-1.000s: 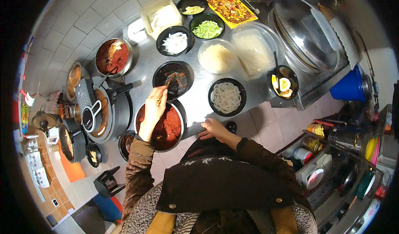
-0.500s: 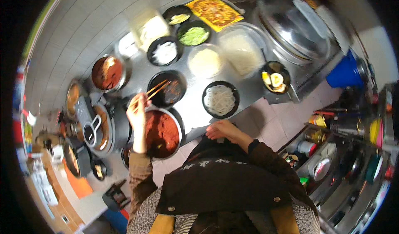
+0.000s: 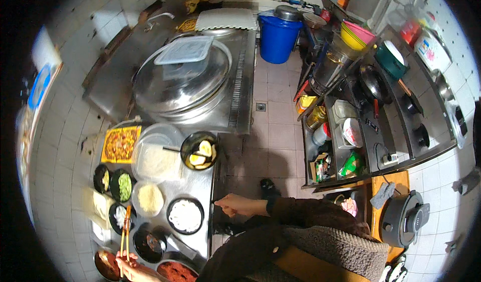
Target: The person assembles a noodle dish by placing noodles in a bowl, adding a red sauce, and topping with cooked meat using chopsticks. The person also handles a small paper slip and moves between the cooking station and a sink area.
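Note:
My left hand (image 3: 131,268), at the lower edge, is closed around a pair of chopsticks (image 3: 124,242). Their tips are over a black bowl of white shreds (image 3: 119,215); whether they touch the food I cannot tell. Next to them is a black bowl with dark sauce remains (image 3: 149,243). A pot of red sauce (image 3: 175,272) is beside my left hand, partly cut off. My right hand (image 3: 233,204) is beside the counter edge, its fingers curled with nothing visible in them. Nearest to it is a black bowl of white noodles (image 3: 185,216).
Farther along the counter are a bowl of halved eggs (image 3: 199,151), a clear tub (image 3: 156,159), a bowl of green shreds (image 3: 121,185) and a large lidded steel pot (image 3: 183,79). A blue bin (image 3: 280,37) stands on the floor. Metal shelving (image 3: 350,136) lines the right side.
The view has swung to the right. My left hand has carried the chopsticks from the dark-sauce bowl to above the white shreds. My right hand's fingers have curled in.

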The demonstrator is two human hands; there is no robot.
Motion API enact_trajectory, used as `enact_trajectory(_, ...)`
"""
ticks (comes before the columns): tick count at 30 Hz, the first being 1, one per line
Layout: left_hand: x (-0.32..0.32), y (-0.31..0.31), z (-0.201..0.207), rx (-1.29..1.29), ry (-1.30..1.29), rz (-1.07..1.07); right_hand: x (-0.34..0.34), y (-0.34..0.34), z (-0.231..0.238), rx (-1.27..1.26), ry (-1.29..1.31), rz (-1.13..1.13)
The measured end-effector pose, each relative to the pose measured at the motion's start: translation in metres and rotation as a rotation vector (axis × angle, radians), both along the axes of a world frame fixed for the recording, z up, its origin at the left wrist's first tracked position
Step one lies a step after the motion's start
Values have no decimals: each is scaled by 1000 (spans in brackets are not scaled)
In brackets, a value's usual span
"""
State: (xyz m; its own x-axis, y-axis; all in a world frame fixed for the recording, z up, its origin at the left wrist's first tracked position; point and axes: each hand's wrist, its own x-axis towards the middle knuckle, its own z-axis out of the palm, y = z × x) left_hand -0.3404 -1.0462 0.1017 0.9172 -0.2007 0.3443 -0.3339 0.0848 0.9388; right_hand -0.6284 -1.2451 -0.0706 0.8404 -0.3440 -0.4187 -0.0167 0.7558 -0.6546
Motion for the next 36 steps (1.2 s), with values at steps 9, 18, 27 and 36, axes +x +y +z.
enact_trajectory(9, -173, -249, -22, -188, 91, -281, -193, -180, 15, 43, -155, -326)
enact_trajectory(18, -326, -513, 5, 2, 26, -588, -330, -402, 73, -194, -153, -476)
enact_trajectory(27, -510, -844, -91, 93, -1195, -1306, -374, -636, 75, 3, -182, -641)
enact_trajectory(36, -686, -1123, -80, -377, -1725, -1713, -515, -846, 72, 334, -221, -1559)
